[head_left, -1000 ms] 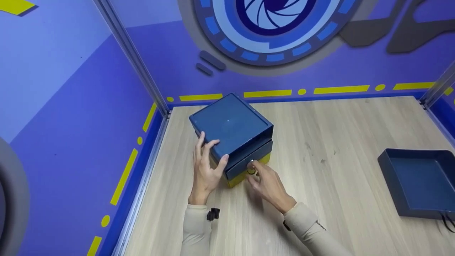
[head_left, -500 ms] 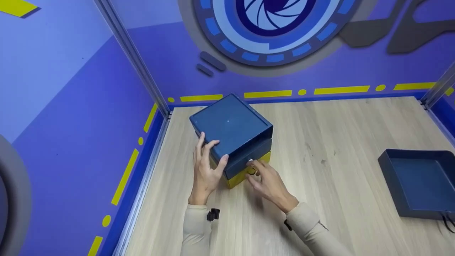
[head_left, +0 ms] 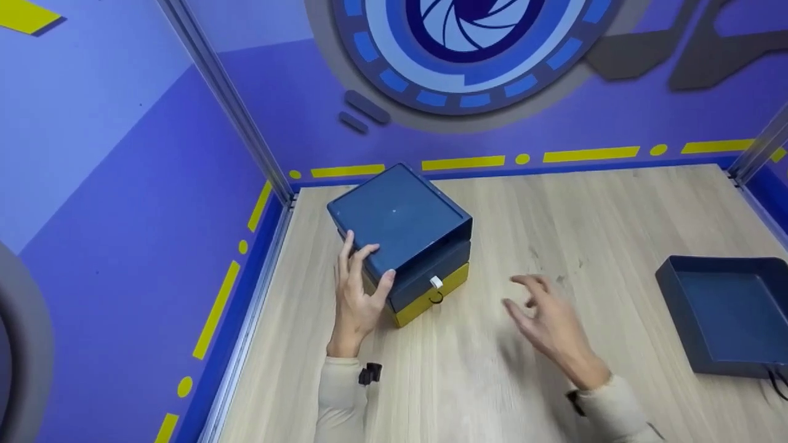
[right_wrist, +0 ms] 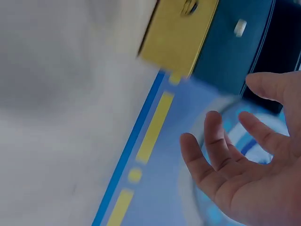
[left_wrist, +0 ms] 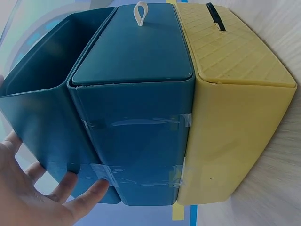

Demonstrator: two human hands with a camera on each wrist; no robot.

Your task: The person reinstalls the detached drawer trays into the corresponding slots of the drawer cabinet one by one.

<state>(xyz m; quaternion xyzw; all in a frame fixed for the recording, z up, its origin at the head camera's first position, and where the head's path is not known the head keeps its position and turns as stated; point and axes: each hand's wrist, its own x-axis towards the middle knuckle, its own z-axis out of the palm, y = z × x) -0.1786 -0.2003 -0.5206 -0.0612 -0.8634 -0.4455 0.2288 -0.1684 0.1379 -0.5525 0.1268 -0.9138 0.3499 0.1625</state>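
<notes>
A stack of drawer boxes [head_left: 394,212] stands on the table, its front turned to the lower right. The top blue compartment has no drawer in it, and its front gapes. Below it sits a blue drawer [left_wrist: 134,52] with a white loop tab [left_wrist: 140,13], flush in its housing. The bottom drawer is yellow [left_wrist: 235,47], with a black loop [left_wrist: 216,17]. My left hand [head_left: 360,295] rests with spread fingers against the left side and top edge of the stack. My right hand [head_left: 551,323] is in the air to the right of the stack, fingers loosely bent, holding nothing.
A loose blue drawer [head_left: 729,314] with a black loop lies on the table at the far right. Printed blue panels [head_left: 369,141] wall the table at the back and left, with metal rails [head_left: 228,104] at the corners.
The blue middle drawer has slid inward until flush. My right hand has let go of its white tab and moved away to the right. My left hand has stayed in place.
</notes>
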